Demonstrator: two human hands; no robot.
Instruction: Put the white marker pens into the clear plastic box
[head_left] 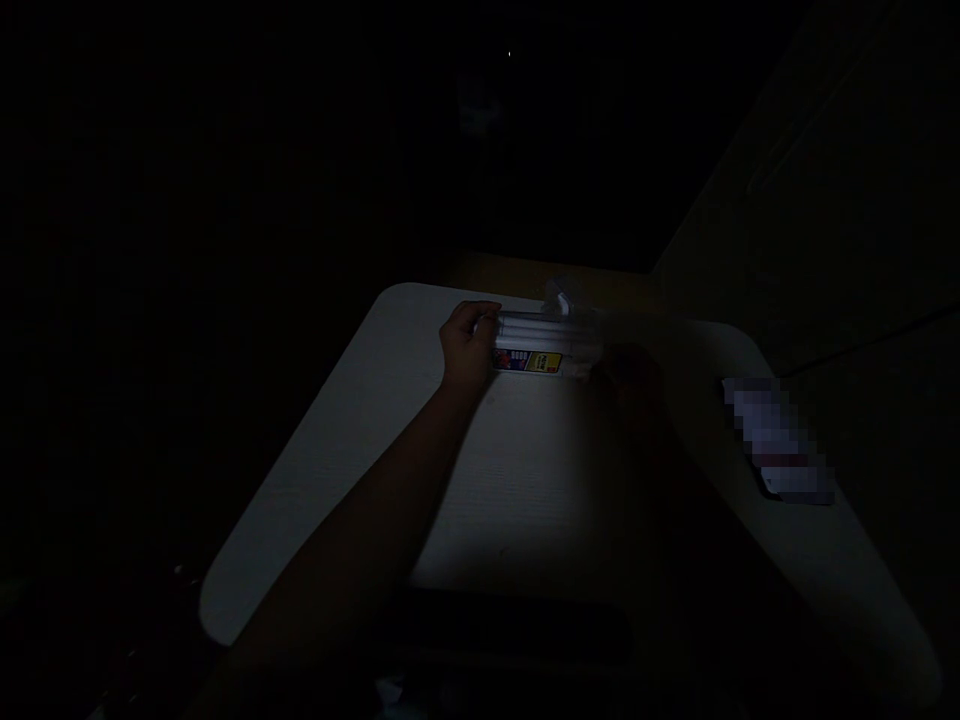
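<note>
"Near side?"
"Phone-like slab [780, 440], R edge of counter [495, 470]. R hand [634, 375] by clear pack's [540, 335] R end; grip too dark, can't tell. L hand [466, 345] pinching its L end, counter's far side."
"Step?"
"Handling pack, I judge; next move calls for steady L support."
"Contents?"
"Whitish, unidentified. Clear plastic [559, 298] just behind."

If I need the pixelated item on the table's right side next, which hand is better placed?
Probably the right hand: it's nearer the pixelated item, though shadow hides whether it grips the labelled package. The left hand holds the package's left end, farther away.
</note>
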